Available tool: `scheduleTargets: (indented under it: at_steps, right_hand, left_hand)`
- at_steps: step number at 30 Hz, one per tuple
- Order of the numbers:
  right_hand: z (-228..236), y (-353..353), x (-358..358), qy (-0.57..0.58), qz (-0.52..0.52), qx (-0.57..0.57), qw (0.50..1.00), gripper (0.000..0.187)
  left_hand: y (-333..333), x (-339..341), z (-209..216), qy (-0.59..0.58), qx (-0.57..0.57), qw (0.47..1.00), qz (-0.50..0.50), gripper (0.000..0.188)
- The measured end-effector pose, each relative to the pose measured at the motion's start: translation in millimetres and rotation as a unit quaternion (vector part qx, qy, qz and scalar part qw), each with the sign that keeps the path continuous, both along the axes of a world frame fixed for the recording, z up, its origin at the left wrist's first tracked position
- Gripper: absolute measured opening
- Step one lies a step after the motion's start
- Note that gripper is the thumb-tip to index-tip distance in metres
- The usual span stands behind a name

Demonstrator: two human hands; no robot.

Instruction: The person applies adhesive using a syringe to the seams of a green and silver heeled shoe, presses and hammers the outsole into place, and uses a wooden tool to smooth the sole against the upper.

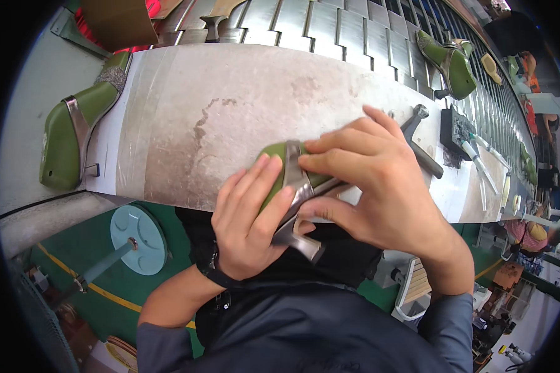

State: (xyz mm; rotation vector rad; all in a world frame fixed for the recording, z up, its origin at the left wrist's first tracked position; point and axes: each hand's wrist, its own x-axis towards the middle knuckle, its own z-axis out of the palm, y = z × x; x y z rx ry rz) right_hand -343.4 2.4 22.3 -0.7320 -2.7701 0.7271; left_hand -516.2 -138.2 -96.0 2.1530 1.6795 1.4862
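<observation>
A green shoe last point(274, 151) with metallic sandal straps point(296, 169) on it is held tilted over the bench's near edge. My left hand point(246, 217) wraps its left side, fingers pressed along the green surface. On the other side my right hand point(382, 180) is closed on it, fingertips at the strap and thumb lower down by its edge. A shiny metallic part point(308, 246) juts out below the hands. Palms and fingers hide much of the last. A second green last point(65, 146) with a metallic strap lies at the bench's left end.
The stained pale bench top point(230, 124) spans the front. On its right lie a hammer point(426, 158), a black block point(456, 129) and white pens point(479, 166). Beyond runs a metal slat conveyor point(330, 28) carrying another strapped last point(457, 71). A light-blue stool point(137, 242) stands below left.
</observation>
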Motion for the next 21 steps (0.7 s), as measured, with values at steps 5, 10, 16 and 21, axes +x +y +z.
scheduleTargets:
  at_steps: [5,10,16,21]
  right_hand:
    - [-24.5,6.1,16.8,0.046,-0.092,0.166,0.981,0.074]
    - [-56.6,2.5,65.9,0.155,-0.250,0.144,0.945,0.065]
    - [-87.7,3.0,138.9,0.141,-0.356,0.093,0.919,0.044]
    - [-85.1,5.9,122.6,0.008,-0.255,0.251,0.934,0.061]
  left_hand:
    - [1.9,-1.2,18.0,0.063,-0.104,0.992,-0.023,0.086]
    - [22.7,-17.0,57.6,0.061,-0.208,0.973,-0.082,0.100]
    - [79.4,-6.7,57.6,-0.183,-0.302,0.923,-0.152,0.046]
    - [77.9,-1.1,65.5,-0.164,-0.332,0.920,-0.128,0.045]
